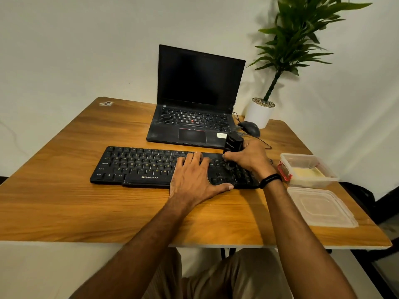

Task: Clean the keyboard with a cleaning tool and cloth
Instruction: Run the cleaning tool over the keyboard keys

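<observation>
Head: left hand [194, 178] flat, right hand [251, 159] gripping tool [232, 143].

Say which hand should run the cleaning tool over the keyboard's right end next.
Right. The right hand grips the black cleaning tool over the right end of the keyboard, so it need not reach. The left hand lies flat on the keys, probably steadying the board.

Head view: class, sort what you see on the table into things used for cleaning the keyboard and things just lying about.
In use: keyboard, under the left hand; tool, gripped by the right hand; box holding what looks like the cloth.
Lying about: laptop; mouse; plant; lid.
</observation>
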